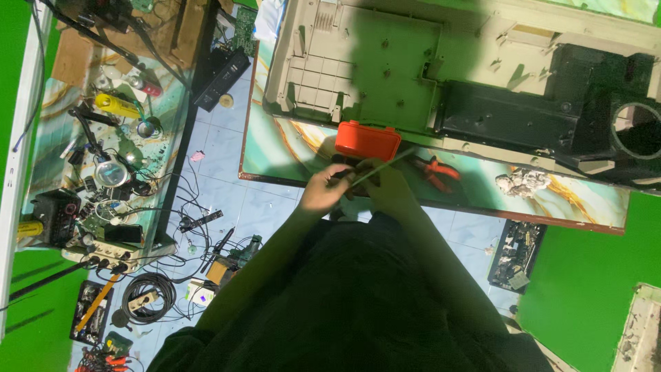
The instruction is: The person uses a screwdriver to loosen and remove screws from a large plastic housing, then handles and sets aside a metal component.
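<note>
My left hand (322, 191) and my right hand (390, 187) meet at the near edge of a marbled green table (275, 148). Between them they hold a long thin screwdriver-like tool (383, 167). Its shaft slants up to the right, and its dark handle sits in my left fingers. Just beyond the hands lies a closed orange plastic case (368, 140). Behind the case a large beige plastic device housing (385, 62) with black inner parts (509, 114) rests on the table. My dark sleeves and lap fill the lower frame.
Orange-handled pliers (435, 169) and a crumpled rag (523, 182) lie on the table to the right of my hands. A cluttered workbench (103, 158) with tools and a magnifier stands to the left. Cables, a wire coil (147, 295) and circuit boards (518, 251) litter the tiled floor.
</note>
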